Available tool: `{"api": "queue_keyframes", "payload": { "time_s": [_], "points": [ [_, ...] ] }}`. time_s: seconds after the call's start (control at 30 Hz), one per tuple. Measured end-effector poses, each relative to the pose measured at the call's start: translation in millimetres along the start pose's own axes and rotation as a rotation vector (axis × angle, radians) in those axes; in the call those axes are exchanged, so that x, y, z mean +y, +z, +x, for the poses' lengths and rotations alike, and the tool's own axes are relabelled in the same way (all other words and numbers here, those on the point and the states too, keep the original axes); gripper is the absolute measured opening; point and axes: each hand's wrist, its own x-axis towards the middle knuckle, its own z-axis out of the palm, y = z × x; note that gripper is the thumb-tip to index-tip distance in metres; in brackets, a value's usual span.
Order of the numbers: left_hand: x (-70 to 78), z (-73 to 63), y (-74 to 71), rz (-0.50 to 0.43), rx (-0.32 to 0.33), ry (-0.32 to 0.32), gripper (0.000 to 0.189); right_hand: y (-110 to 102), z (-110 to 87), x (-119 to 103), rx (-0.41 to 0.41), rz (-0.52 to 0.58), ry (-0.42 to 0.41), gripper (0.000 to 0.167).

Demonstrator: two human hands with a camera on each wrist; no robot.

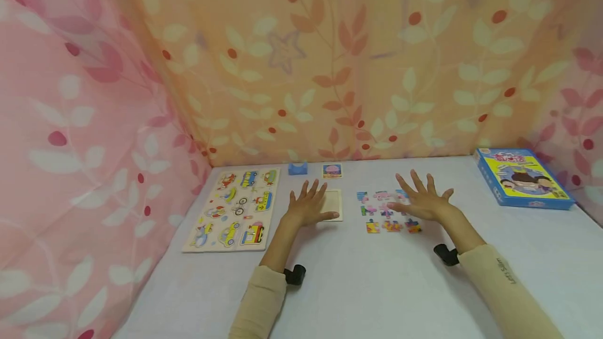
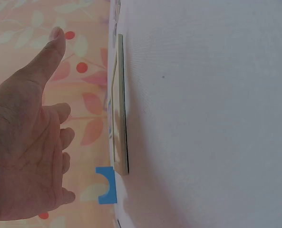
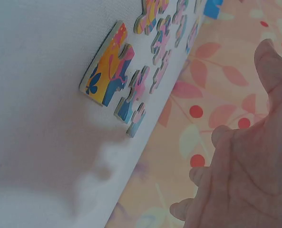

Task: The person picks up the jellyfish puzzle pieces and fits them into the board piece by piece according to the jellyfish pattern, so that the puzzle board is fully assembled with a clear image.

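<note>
My left hand (image 1: 307,208) is spread over the small wooden puzzle frame (image 1: 335,199), with nothing in its grasp. In the left wrist view, that hand (image 2: 26,142) hovers above the table, and the frame (image 2: 119,109) lies flat beyond it. Fingers splayed, my right hand (image 1: 422,200) hangs over the right side of several loose jigsaw pieces (image 1: 391,226), partly covering them. The right wrist view shows an empty palm (image 3: 250,166) raised above the table, apart from a yellow and blue jigsaw piece (image 3: 105,69). The pieces lie in rows with gaps between them.
A wooden vehicle puzzle board (image 1: 216,229) lies at the left. Behind the hands are a blue notched block (image 1: 298,169) and a small picture card (image 1: 332,171). A blue and yellow box (image 1: 523,178) sits at the far right. Patterned curtains (image 1: 311,67) border the white table (image 1: 358,286).
</note>
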Motion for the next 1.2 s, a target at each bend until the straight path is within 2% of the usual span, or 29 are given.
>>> {"api": "queue_keyframes", "payload": {
  "time_s": [0.2, 0.5, 0.63, 0.7, 0.83, 0.93, 1.03, 1.2],
  "points": [
    [-3.4, 4.9, 0.2, 0.000, 0.004, 0.010, 0.095, 1.9, 5.0, -3.5, 0.007, 0.000, 0.001, 0.094],
    [-8.6, 3.6, 5.7, -0.035, -0.014, 0.017, 0.097, 4.4, 2.3, -3.3, -0.002, -0.031, 0.031, 0.094],
    [-14.7, 5.1, -1.2, -0.083, -0.005, 0.038, 0.099, -6.2, 9.8, -5.3, 0.029, -0.035, 0.043, 0.093],
    [-19.4, 6.4, -5.8, -0.144, -0.001, 0.066, 0.100, -11.8, 16.0, -6.3, 0.062, -0.012, 0.039, 0.090],
    [-35.4, 8.9, -9.9, -0.281, 0.003, 0.135, 0.098, -16.1, 36.5, -8.2, 0.167, 0.064, -0.033, 0.068],
    [-48.3, 10.7, -7.6, -0.382, -0.013, 0.121, 0.097, -15.2, 54.4, -9.9, 0.216, 0.136, -0.131, 0.044],
    [-59.0, 10.6, -3.6, -0.450, -0.044, 0.079, 0.102, -10.6, 71.4, -13.1, 0.186, 0.200, -0.197, 0.030],
    [-70.4, 10.3, 2.1, -0.465, -0.062, 0.082, 0.106, 2.0, 87.0, -20.6, 0.085, 0.252, -0.213, 0.030]
  ]
}}
